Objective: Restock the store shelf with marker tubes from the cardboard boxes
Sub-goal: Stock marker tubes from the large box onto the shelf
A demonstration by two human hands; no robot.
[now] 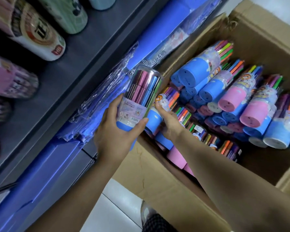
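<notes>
Crouched between shelf [84,52] and open box [251,36], I grip one marker tube [141,96] in my left hand [115,131], fingers wrapped round its blue base, just above the box's near edge. My right hand [167,121] reaches into the box, fingers curled on a second tube [164,104] among the stacked blue and pink ones. The step looks like unloading; next, I judge, both tubes must be lifted clear and set on the shelf.

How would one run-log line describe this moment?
left hand: holds blue-base tube | right hand: grips second tube in box | shelf: not yet reached
</notes>
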